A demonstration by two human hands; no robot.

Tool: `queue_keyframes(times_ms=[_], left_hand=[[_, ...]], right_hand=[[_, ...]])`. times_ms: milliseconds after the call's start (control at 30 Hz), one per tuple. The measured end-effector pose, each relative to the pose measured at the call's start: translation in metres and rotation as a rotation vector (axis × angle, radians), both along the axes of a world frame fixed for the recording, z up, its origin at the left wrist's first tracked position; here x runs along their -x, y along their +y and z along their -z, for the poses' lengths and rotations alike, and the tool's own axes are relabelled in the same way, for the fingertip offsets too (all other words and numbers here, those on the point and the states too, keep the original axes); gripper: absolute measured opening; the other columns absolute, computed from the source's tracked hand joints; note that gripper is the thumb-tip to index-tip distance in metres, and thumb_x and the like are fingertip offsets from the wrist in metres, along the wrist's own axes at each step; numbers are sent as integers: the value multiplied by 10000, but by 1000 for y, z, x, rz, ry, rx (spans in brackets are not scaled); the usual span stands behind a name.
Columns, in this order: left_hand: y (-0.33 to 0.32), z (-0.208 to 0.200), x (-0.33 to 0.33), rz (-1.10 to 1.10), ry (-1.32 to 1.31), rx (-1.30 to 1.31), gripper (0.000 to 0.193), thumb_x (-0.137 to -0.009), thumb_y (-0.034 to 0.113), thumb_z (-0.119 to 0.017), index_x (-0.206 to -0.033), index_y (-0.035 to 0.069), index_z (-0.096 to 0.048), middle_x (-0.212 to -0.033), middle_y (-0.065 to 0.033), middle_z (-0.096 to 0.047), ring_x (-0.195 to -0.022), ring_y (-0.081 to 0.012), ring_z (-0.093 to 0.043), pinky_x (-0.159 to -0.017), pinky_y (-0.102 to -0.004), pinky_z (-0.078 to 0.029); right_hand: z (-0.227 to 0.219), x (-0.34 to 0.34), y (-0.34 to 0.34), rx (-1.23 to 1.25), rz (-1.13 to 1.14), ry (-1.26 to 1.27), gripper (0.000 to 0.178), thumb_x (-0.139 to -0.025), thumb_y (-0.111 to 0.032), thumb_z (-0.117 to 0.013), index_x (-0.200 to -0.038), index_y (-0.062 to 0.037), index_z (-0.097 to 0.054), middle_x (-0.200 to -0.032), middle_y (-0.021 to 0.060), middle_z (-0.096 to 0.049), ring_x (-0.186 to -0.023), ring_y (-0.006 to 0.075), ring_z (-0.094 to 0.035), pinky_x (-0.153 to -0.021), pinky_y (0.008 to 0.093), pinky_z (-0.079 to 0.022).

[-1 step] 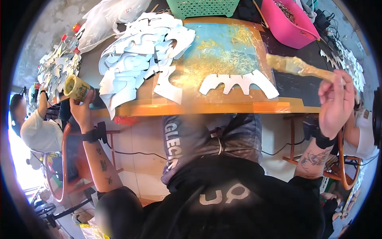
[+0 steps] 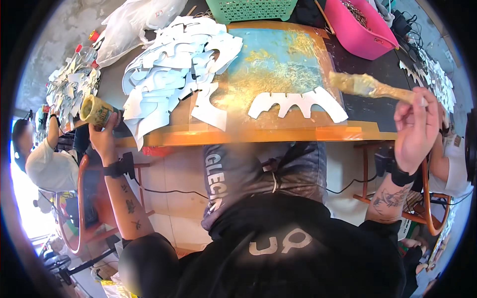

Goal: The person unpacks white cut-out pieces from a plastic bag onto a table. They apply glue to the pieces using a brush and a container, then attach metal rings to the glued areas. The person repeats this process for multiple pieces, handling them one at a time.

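Observation:
My left hand is wrapped round a small, glue-smeared jar at the table's left edge, its open mouth tilted up. Pinched in my right hand is a brush crusted with yellowish glue, held over the right side of the table with its bristles pointing left. Apart from both hands, a white scalloped cut-out piece lies flat on the glue-stained board. To its left rests a big heap of similar white pieces, with one curved piece at the heap's near right.
A green basket and a pink tub stand at the far side. Behind the heap is a white plastic bag. More cut pieces lie far left, near another person. A second person sits right.
My right hand and the brush have shifted slightly to the left. My left hand keeps its hold on the jar, almost still.

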State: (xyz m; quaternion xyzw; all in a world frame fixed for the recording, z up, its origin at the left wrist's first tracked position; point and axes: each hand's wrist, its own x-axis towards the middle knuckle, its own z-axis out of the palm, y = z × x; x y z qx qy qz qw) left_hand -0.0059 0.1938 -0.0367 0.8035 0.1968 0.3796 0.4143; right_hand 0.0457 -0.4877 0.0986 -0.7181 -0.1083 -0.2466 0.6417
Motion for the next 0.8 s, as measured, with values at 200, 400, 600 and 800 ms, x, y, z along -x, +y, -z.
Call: queue_keyframes(times_ms=[200,400,600,800], left_hand=[[-9,11,10,-35,104,-211,634,-834,153,-861,-1346,-64,-555,-1242,-151,-655,-1123,-231,-631,-1024,-369,-482],[-158,-23,57,-182,-332,-492,348,-952,48,-667,-1268,-76,-592,-1297,-204,-639,-1170,-302,-622,-1012,-421,-484],[-343,-33,39,766,36,-748,432,-893,193,-703,-1265,-3,-601,-1305,-212,-618,-1218,-412,-584,-1086,-548,-392],[-393,-47,13,830,166,-818,467,-919,328,-687,-1237,-3,-599,-1320,-191,-602,-1224,-394,-555,-1123,-546,-331]], right_hand=[[20,12,8,-140,23,117,228,-1067,-205,-575,-1182,-13,-623,-704,27,-580,-587,86,-524,-500,215,-327],[29,24,14,-301,138,181,181,-1079,-210,-556,-1101,-41,-616,-665,-3,-524,-526,61,-472,-465,216,-301],[44,20,32,-408,-120,231,214,-1080,-238,-566,-1103,-26,-585,-742,27,-599,-584,65,-535,-511,210,-370],[46,32,30,-390,-134,162,202,-1081,-230,-569,-1117,-32,-585,-781,20,-624,-606,48,-546,-518,201,-370]])
